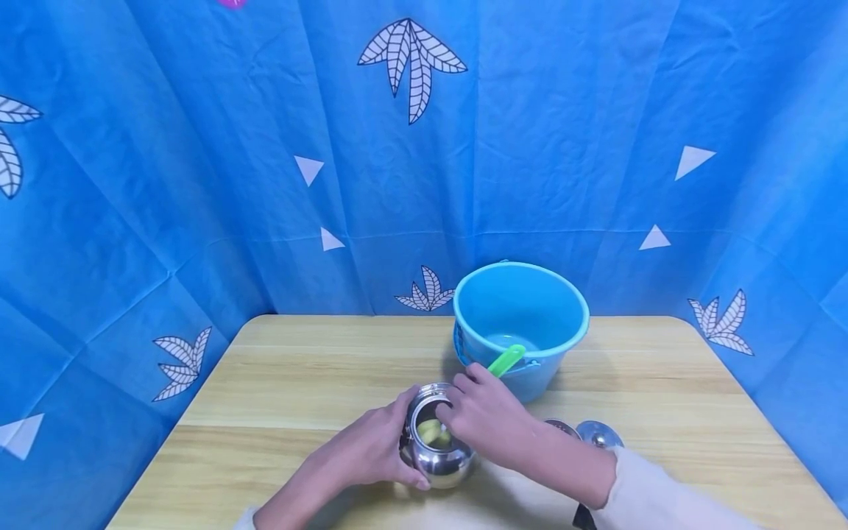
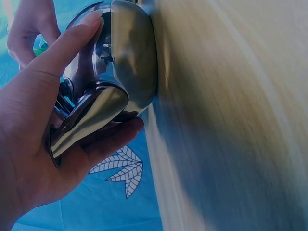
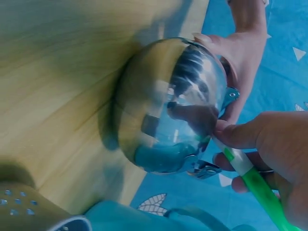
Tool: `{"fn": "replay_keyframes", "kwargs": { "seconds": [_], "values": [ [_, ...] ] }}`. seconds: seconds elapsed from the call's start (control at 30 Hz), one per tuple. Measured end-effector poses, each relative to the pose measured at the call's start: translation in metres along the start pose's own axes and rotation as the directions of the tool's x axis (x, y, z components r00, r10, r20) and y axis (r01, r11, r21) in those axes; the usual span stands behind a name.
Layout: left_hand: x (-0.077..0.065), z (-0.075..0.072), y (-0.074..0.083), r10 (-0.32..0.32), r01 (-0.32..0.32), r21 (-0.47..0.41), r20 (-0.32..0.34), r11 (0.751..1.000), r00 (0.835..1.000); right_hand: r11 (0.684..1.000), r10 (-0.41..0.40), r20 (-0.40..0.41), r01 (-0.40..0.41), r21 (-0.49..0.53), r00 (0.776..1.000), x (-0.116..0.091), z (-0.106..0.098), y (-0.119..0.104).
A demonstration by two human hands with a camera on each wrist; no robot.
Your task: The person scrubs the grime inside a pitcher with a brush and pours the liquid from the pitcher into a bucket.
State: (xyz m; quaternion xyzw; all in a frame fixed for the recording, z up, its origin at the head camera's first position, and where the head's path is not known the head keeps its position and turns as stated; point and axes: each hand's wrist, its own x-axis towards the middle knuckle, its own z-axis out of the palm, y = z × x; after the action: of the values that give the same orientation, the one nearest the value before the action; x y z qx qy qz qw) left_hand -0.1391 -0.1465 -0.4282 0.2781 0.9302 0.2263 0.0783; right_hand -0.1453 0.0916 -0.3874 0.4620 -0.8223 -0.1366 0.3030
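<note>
A shiny round metal teapot [image 1: 440, 465] stands upright on the table, its mouth uncovered. My left hand [image 1: 377, 445] holds it from the left, with the spout [image 2: 89, 122] between thumb and fingers in the left wrist view. Over the mouth, my right hand [image 1: 493, 419] pinches a slim tool with a green handle [image 1: 507, 359] and a white neck [image 3: 240, 162]. The neck runs down into the teapot. Something pale yellow-green [image 1: 432, 433] shows inside; whether it is the tool's head I cannot tell.
A light blue bucket [image 1: 571, 368] stands just behind the right hand. A metal lid [image 1: 599, 434] and a perforated metal strainer [image 3: 24, 204] lie right of the teapot, partly behind the right forearm. A black object [image 1: 583, 517] shows below that forearm. Blue curtains [image 1: 550, 132] surround the wooden table [image 1: 318, 361].
</note>
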Motion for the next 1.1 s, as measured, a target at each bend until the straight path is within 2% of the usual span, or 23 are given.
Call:
{"fn": "replay_keyframes", "kwargs": {
  "seconds": [0.33,0.6,1.1],
  "values": [
    [0.0,0.0,0.001,-0.002,0.002,0.007,-0.001,1.0,1.0,0.998,-0.008,-0.02,0.007,-0.067,1.0,-0.005,0.0,-0.006],
    [0.001,0.001,0.0,0.004,-0.004,0.005,-0.002,1.0,1.0,0.988,0.0,-0.005,-0.001,-0.156,1.0,-0.006,-0.003,-0.01],
    [0.001,0.001,0.0,0.018,-0.018,0.012,-0.009,1.0,1.0,0.958,-0.025,0.036,0.034,-0.284,0.999,-0.007,-0.011,-0.013]
  ]
}}
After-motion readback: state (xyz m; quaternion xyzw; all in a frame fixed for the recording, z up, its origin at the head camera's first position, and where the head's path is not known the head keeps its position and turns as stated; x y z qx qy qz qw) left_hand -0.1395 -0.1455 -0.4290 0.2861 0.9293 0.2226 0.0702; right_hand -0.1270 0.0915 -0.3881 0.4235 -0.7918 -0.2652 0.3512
